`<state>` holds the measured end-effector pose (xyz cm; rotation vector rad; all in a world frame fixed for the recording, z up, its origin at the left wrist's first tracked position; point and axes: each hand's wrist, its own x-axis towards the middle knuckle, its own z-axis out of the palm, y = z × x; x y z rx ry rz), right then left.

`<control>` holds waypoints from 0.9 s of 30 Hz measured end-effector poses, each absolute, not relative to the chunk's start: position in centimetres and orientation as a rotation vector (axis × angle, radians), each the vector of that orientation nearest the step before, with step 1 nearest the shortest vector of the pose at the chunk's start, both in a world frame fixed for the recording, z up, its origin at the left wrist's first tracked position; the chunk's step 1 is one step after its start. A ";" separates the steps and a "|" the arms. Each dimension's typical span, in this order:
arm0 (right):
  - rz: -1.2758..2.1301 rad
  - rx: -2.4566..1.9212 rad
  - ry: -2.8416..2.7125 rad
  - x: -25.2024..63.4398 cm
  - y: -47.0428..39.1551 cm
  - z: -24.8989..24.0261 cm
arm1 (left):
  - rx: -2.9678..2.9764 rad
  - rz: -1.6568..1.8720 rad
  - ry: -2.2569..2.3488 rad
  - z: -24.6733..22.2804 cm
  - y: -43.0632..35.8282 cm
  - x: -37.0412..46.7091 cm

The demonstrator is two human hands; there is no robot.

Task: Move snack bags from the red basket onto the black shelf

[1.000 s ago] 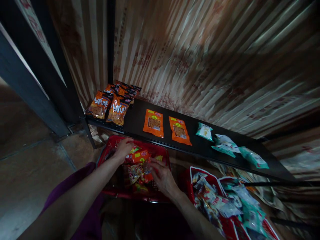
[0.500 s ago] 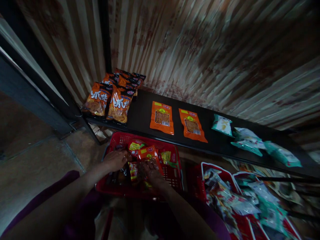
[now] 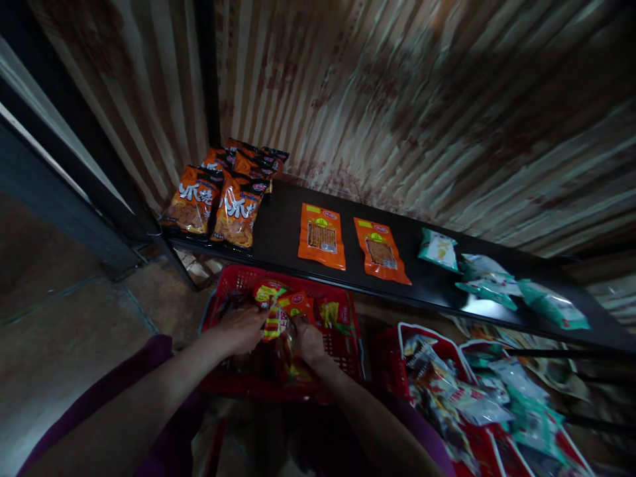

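Both hands are inside a red plastic basket (image 3: 233, 275) that holds several snack packets. My left hand (image 3: 246, 329) is closed on the edge of a yellow-and-red snack packet (image 3: 275, 322), which is tilted up. My right hand (image 3: 309, 341) is closed at the other side of that packet, and a dark reddish, shiny packet (image 3: 288, 361) hangs below its fingers. Exactly what the right fingertips pinch is partly hidden. Behind them lie an orange packet (image 3: 301, 303) and a red-and-yellow packet (image 3: 268, 292). Another red-and-yellow packet (image 3: 330, 313) rests at the basket's right side.
A black shelf (image 3: 278, 232) runs behind the basket. Orange-and-black snack bags (image 3: 236, 212) stand at its left end; two flat orange packets (image 3: 322, 235) and several teal-and-white bags (image 3: 440, 250) lie farther right. More filled red baskets (image 3: 397, 371) stand at the lower right.
The yellow-and-red packet has come up and to the right, with my left hand now on it. My right hand has turned and closed its fingers.
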<state>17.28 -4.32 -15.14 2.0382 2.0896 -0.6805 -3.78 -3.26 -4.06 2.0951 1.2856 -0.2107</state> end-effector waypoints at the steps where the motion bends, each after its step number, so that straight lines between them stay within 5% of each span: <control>1: -0.700 2.078 2.101 17.6 -4.0 -14.2 | 2.095 -0.219 1.270 -4.0 -3.3 -3.5; 13: -1.560 2.376 2.036 20.3 -6.7 -11.6 | 1.852 -0.037 1.428 -7.3 -3.9 0.1; 22: -1.715 2.253 2.139 19.3 -7.0 -10.0 | 1.526 0.238 1.611 -8.3 -2.8 1.0; 27: -1.523 2.244 2.264 19.6 -7.7 -10.4 | 1.348 0.358 1.642 -8.6 -3.1 1.5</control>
